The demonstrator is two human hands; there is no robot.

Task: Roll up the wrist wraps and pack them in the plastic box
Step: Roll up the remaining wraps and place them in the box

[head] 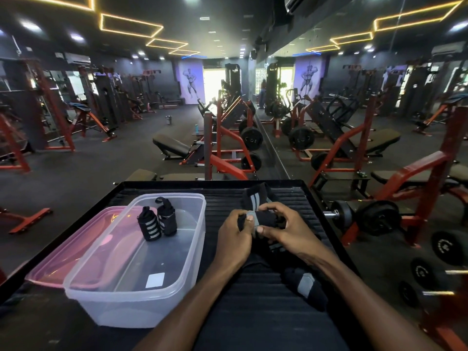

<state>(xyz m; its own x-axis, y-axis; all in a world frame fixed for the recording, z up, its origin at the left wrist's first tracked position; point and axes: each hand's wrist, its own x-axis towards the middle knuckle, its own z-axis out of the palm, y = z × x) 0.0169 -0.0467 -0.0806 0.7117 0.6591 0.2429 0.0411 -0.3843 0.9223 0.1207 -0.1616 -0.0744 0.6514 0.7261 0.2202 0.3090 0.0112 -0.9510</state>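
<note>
Between both hands, over the black ribbed bench (253, 287), a black-and-grey wrist wrap (263, 219) is half rolled; the left hand (234, 233) and right hand (287, 228) each pinch it. Two rolled wraps (157, 221) stand inside the clear plastic box (131, 297), beside its pink lid (58, 259).

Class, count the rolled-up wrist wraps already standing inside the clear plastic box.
2: both black, grey-striped rolled wrist wraps stand upright side by side at the far end of the clear plastic box, one nearer and one just behind. None seems hidden.
</note>
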